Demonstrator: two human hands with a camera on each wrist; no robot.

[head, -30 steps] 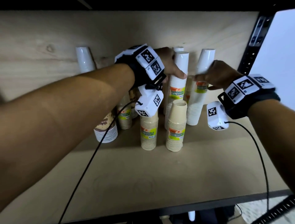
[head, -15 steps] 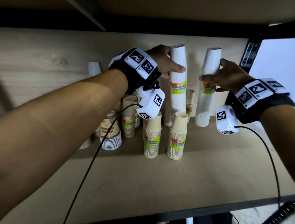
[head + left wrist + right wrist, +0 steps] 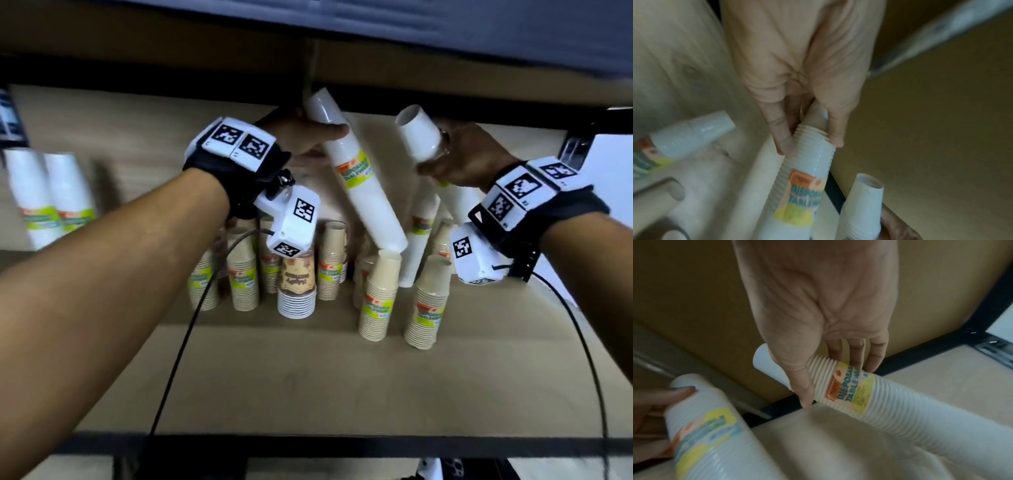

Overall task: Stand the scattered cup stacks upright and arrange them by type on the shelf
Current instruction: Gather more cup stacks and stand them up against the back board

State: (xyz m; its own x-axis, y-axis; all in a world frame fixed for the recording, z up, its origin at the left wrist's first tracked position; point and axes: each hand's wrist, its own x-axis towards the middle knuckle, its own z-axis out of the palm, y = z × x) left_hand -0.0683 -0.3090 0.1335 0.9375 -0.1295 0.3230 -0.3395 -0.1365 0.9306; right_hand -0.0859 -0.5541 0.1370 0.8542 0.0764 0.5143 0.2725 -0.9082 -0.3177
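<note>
My left hand (image 3: 308, 142) grips a tall white cup stack (image 3: 359, 185) near its top. This stack is lifted off the shelf board (image 3: 308, 377) and tilted, its top leaning left. In the left wrist view my thumb and fingers (image 3: 835, 139) curl round the same ribbed stack (image 3: 805, 162) above its yellow label. My right hand (image 3: 455, 157) grips a second tall white cup stack (image 3: 419, 137), tilted with its top toward me. The right wrist view shows that hand (image 3: 838, 382) wrapped round this stack (image 3: 879, 402) just above the label.
Two beige cup stacks (image 3: 376, 294) (image 3: 428, 301) stand in front under the held ones. More beige stacks (image 3: 243, 277) and a brown printed stack (image 3: 297, 284) stand left of them. Two white stacks (image 3: 51, 198) stand far left. The upper shelf (image 3: 342, 68) is close overhead.
Both white stacks, which stood upright at the back of the shelf, are now lifted and tilted in my hands. The hands have risen toward the upper shelf.
</note>
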